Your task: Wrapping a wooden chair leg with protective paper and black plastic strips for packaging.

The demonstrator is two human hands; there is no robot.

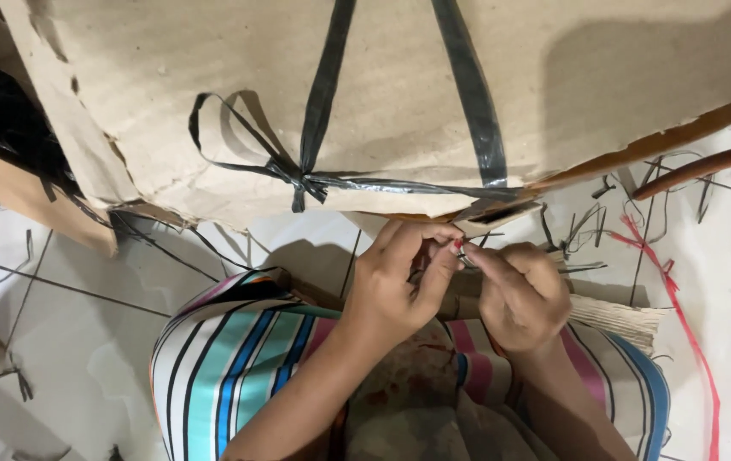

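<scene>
Between the two hands, just below the edge of the cardboard, a thin black plastic strip (468,256) is pinched at the fingertips. The left hand (399,277) closes thumb and fingers on it from the left, and the right hand (523,294) closes on it from the right, so both are clamped on the same short length; how the strip runs between the fingers is too small to tell. Both hands hover over the person's lap, which is covered by a striped cloth of white, teal, blue, pink and black (237,358). Touching the right hand's far side, a bundle of pale straw-coloured fibres (617,318) lies across the lap. Above the hands spreads a large torn sheet of brown cardboard (212,94), bound with wide black plastic tape tied in a bow (301,181). A long red plastic strip (681,316) trails over the white tiled floor (84,324) at the right, among loose black scraps (583,226). A reddish-brown curved rod (707,166) lies at the far right.
</scene>
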